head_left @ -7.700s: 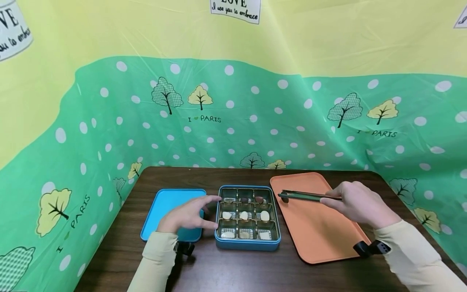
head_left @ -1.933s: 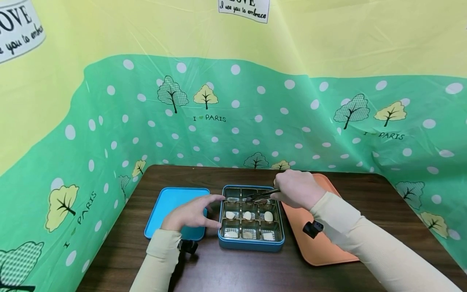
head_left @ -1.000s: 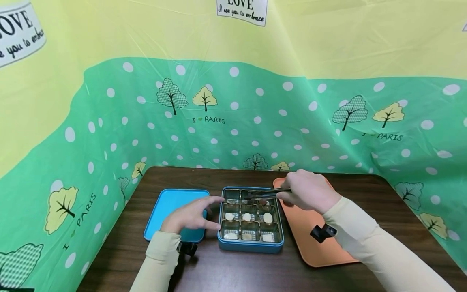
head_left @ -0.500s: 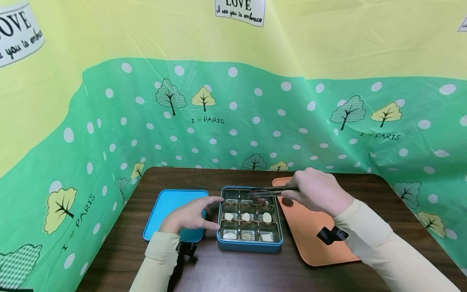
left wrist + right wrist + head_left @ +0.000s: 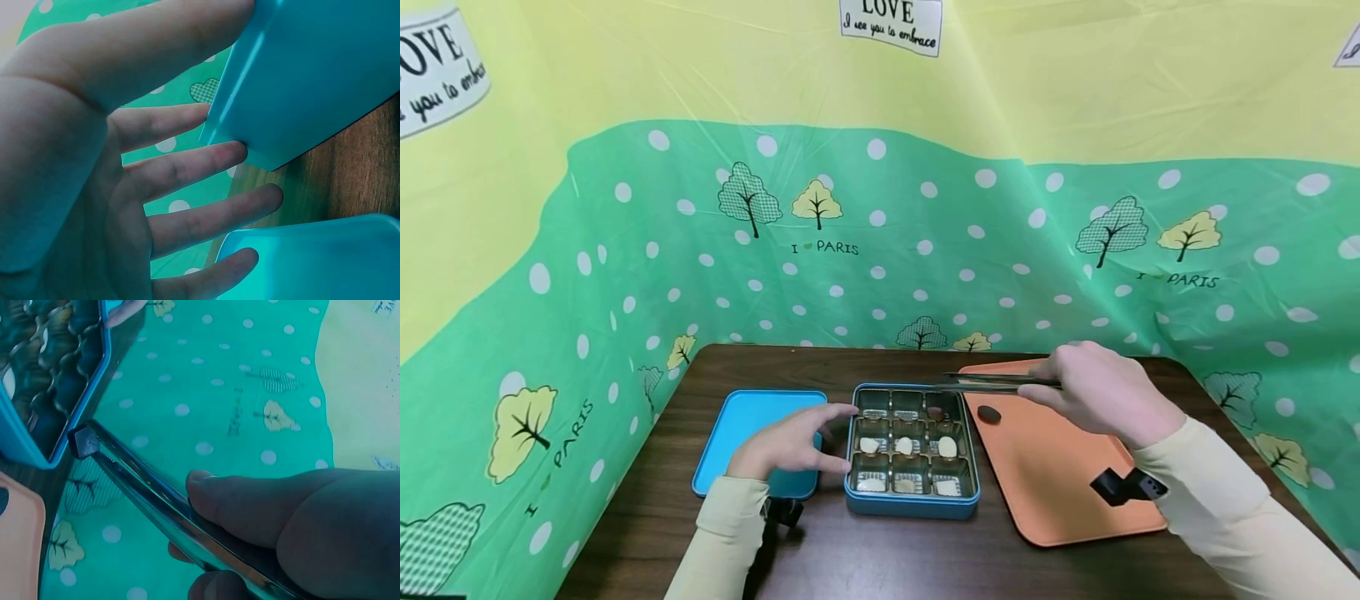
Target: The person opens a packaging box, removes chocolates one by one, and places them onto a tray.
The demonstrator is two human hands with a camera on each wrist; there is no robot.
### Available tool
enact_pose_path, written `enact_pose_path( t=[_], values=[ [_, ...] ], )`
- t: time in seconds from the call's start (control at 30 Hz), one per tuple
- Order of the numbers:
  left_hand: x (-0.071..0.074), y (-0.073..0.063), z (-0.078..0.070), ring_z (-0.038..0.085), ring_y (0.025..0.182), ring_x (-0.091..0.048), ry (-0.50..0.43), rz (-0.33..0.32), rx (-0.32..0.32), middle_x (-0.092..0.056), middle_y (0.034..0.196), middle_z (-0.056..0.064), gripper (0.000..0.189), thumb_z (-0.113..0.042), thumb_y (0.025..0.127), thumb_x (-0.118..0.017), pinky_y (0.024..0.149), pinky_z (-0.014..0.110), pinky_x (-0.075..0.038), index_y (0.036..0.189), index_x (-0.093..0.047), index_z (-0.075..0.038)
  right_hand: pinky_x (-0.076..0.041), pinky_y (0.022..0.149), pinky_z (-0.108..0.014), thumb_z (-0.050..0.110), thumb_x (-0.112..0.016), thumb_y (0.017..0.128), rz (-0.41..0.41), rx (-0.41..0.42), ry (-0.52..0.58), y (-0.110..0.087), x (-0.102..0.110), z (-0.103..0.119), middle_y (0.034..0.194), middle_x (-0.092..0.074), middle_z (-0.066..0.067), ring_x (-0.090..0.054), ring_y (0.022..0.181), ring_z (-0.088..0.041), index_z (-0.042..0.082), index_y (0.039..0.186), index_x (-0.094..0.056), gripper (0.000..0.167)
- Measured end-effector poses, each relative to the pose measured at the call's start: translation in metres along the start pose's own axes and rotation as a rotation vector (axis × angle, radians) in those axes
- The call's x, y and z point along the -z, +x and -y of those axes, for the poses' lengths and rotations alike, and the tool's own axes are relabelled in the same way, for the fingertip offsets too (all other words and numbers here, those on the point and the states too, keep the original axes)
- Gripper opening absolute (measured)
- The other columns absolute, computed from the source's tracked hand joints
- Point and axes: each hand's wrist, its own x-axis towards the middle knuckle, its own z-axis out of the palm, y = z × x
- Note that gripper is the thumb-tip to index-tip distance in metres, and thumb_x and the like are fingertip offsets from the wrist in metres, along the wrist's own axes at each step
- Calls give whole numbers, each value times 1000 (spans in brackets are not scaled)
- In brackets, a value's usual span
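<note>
Metal tongs (image 5: 187, 524) are gripped between the thumb and fingers of my right hand (image 5: 1097, 393). Their tips point left, over the back right corner of a blue box (image 5: 913, 505). In the right wrist view a small dark block (image 5: 86, 442) appears pinched at the tips; its kind is unclear. My left hand (image 5: 790, 443) has its fingers extended, with thumb and fingertips touching the box's left side. Inside the box's gold divided insert, the back right compartment holds a dark piece (image 5: 936, 412). The middle row holds white pieces (image 5: 947, 447), and pale pieces (image 5: 947, 486) lie in front.
An orange tray (image 5: 1060, 500) lies right of the box, with one dark piece (image 5: 988, 414) near its upper left edge. A blue lid (image 5: 760, 412) lies under and behind my left hand. The dark wooden table (image 5: 820, 558) meets a green patterned cloth (image 5: 865, 292) behind.
A dark piece seen earlier in the back middle compartment is gone from there. The tongs rose from that compartment and moved right with my right hand. My left hand stays against the box.
</note>
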Motion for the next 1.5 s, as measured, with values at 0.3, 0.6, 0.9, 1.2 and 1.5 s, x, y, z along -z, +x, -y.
enact_pose_path(
  t=[0.3, 0.6, 0.9, 1.2, 1.5],
  values=[
    [0, -1, 0, 34, 121, -63, 11, -6, 16, -49, 159, 8, 85, -39, 88, -87, 103, 59, -50, 158, -46, -15, -53, 55, -43, 41, -75, 97, 24, -73, 4, -9, -2, -36, 98, -80, -2, -72, 81, -16, 20, 106, -86, 26],
    [0, 0, 1, 35, 121, -62, -2, -2, 14, -48, 160, 9, 85, -38, 88, -87, 103, 59, -50, 159, -45, -13, -55, 59, -49, 43, -74, 97, 90, -154, 5, -16, -11, -67, 109, -79, -13, -75, 88, -28, 15, 110, -85, 32],
    [0, -1, 0, 35, 122, -63, 1, -5, 11, -48, 160, 9, 86, -38, 88, -86, 104, 59, -50, 159, -45, -13, -53, 59, -41, 37, -73, 98, 141, -132, 8, -18, -24, -88, 101, -80, -8, -69, 77, -15, 16, 104, -86, 25],
    [0, -1, -1, 33, 121, -63, 4, -2, 22, -49, 160, 8, 85, -38, 88, -87, 104, 58, -50, 159, -46, -14, -45, 54, -35, 36, -72, 99, 184, -155, 21, -20, -27, -97, 92, -79, -2, -58, 66, -11, 17, 99, -87, 24],
    [1, 0, 0, 32, 120, -63, 5, 0, 14, -49, 159, 9, 86, -38, 88, -87, 103, 58, -51, 159, -46, -13, -43, 53, -35, 35, -71, 99, 203, -168, 33, -20, -29, -100, 87, -77, -2, -56, 63, -12, 16, 97, -86, 25]
  ],
)
